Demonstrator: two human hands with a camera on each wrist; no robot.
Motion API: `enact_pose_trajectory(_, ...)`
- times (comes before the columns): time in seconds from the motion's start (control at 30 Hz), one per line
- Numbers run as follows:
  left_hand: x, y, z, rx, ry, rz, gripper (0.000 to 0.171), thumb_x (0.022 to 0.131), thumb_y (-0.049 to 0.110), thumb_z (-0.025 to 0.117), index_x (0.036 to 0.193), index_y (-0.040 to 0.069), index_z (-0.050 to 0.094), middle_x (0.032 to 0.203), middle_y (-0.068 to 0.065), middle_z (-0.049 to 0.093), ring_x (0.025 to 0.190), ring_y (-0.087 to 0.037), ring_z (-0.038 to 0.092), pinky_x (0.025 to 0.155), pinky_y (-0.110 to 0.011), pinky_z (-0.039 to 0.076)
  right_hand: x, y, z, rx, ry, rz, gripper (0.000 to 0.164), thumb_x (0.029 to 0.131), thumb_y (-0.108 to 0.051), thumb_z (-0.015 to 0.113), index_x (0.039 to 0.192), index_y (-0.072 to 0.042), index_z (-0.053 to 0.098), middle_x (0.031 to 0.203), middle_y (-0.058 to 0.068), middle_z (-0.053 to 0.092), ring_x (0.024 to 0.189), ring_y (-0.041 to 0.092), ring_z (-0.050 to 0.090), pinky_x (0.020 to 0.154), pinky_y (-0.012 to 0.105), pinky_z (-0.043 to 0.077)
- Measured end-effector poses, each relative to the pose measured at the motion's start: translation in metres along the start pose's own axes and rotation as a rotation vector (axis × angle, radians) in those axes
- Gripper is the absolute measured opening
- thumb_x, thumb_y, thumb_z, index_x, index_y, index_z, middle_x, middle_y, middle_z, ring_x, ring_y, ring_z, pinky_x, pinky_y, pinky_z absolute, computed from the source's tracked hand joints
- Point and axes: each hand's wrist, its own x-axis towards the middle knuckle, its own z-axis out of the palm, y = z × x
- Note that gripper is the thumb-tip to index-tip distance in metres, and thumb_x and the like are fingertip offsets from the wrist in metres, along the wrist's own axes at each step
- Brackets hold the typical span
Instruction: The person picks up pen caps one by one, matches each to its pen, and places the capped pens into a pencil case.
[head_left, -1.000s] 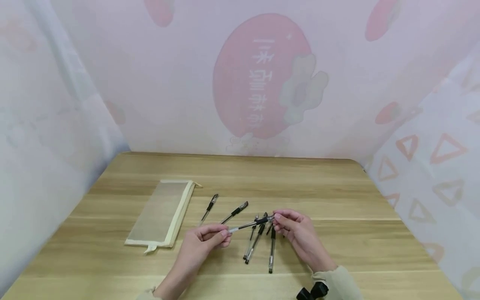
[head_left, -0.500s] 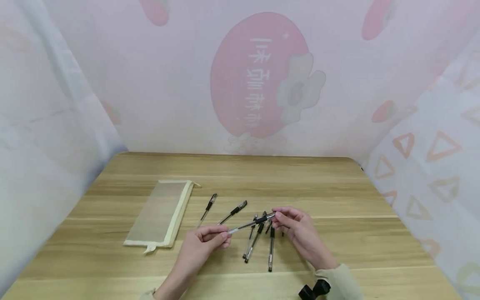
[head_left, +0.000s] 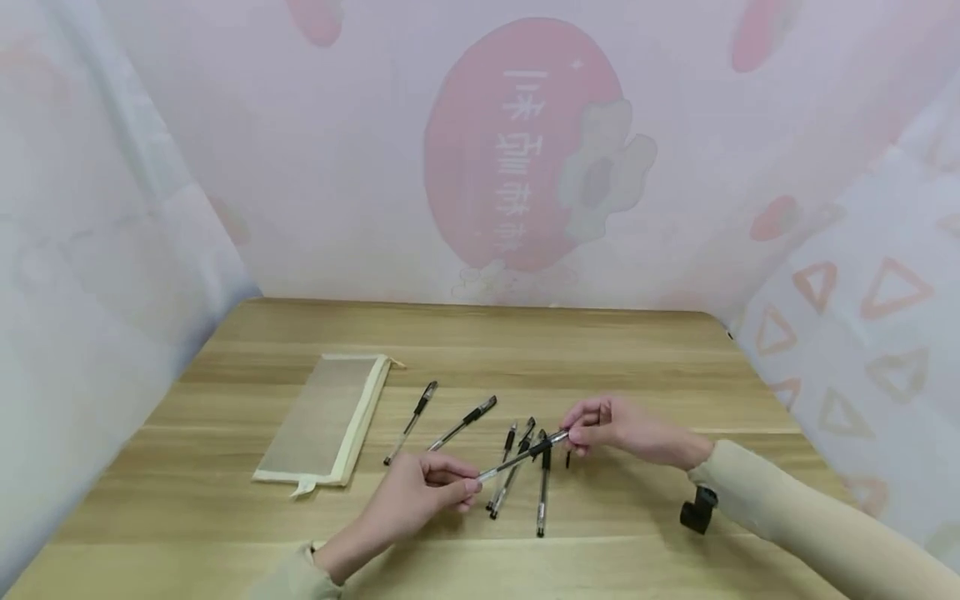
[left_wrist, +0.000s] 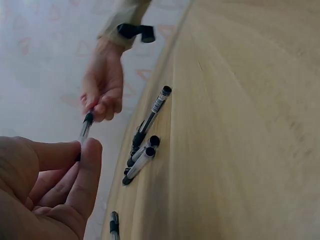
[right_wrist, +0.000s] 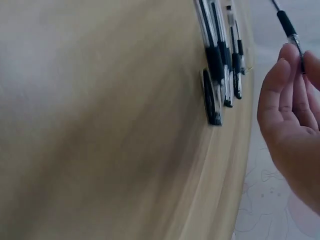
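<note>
A clear-barrelled gel pen with a black grip [head_left: 542, 447] is held slantwise above the table between both hands. My left hand [head_left: 416, 498] pinches its clear lower end between thumb and fingers. At the other end, beyond the black grip, my right hand [head_left: 633, 429] pinches the pen's tip end with thumb and fingertips. Under the held pen lie several similar pens [head_left: 542, 500], loosely bunched. Two more, a pen [head_left: 411, 423] and another pen [head_left: 462, 423], rest to the left, near my left hand. The right wrist view shows the right fingertips [right_wrist: 287, 52] close on the pen.
A flat mesh zip pouch [head_left: 322, 417] with cream edging lies on the wooden table [head_left: 637, 358] at the left. A small dark piece [head_left: 567, 460] lies below my right fingers. A black wrist camera [head_left: 699, 510] hangs under the right sleeve. Printed cloth walls [head_left: 360, 167] surround the table.
My right hand has shifted right, its forearm swinging outward. The left hand has moved slightly right and down, and the pen has moved right with both hands still pinching it.
</note>
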Motion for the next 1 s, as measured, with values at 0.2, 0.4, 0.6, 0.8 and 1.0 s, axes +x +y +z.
enact_pose_trajectory(0.2,0.008,0.004,-0.007,0.043,-0.011,0.009,0.021,0.087,0.004,0.074,0.105,-0.006,0.07,0.089,-0.021,0.071,0.076,-0.029,0.071,0.068,-0.033,0.059,0.042,0.003,-0.012,-0.029,0.041,0.002,0.027,0.091,-0.009,0.069,0.115,0.004,0.065,0.108,0.031,0.063,0.096,0.04,0.063,0.092,0.05,0.051)
enact_pose_trajectory(0.4,0.012,-0.004,-0.007,0.121,-0.024,-0.031,0.014,0.086,0.0,0.073,0.098,-0.007,0.069,0.082,-0.016,0.071,0.07,-0.03,0.07,0.062,-0.033,0.06,0.077,0.008,-0.01,-0.137,0.018,0.03,0.032,0.09,-0.009,0.072,0.119,0.003,0.066,0.108,0.018,0.069,0.099,0.034,0.065,0.09,0.041,0.053)
enact_pose_trajectory(0.6,0.011,-0.011,-0.007,0.129,-0.024,-0.069,0.011,0.085,-0.003,0.073,0.093,-0.01,0.07,0.075,-0.016,0.07,0.066,-0.03,0.07,0.059,-0.034,0.06,0.092,0.012,-0.008,-0.244,-0.007,0.014,0.027,0.088,-0.008,0.073,0.115,-0.002,0.071,0.105,0.008,0.072,0.093,0.029,0.068,0.084,0.038,0.056)
enact_pose_trajectory(0.8,0.009,-0.016,-0.009,0.125,0.056,-0.134,0.013,0.086,0.003,0.075,0.096,-0.006,0.074,0.076,-0.013,0.072,0.065,-0.025,0.071,0.06,-0.032,0.059,0.103,0.017,-0.011,-0.334,-0.047,-0.036,0.022,0.089,-0.009,0.074,0.11,-0.004,0.074,0.094,0.008,0.073,0.076,0.023,0.066,0.068,0.033,0.057)
enact_pose_trajectory(1.0,0.003,-0.02,-0.009,0.069,0.122,-0.137,0.015,0.087,0.004,0.074,0.097,-0.007,0.074,0.078,-0.015,0.072,0.068,-0.025,0.071,0.063,-0.03,0.059,0.109,0.02,-0.013,-0.364,-0.09,-0.07,0.021,0.088,-0.009,0.074,0.109,-0.007,0.075,0.092,0.007,0.073,0.074,0.02,0.066,0.065,0.031,0.057)
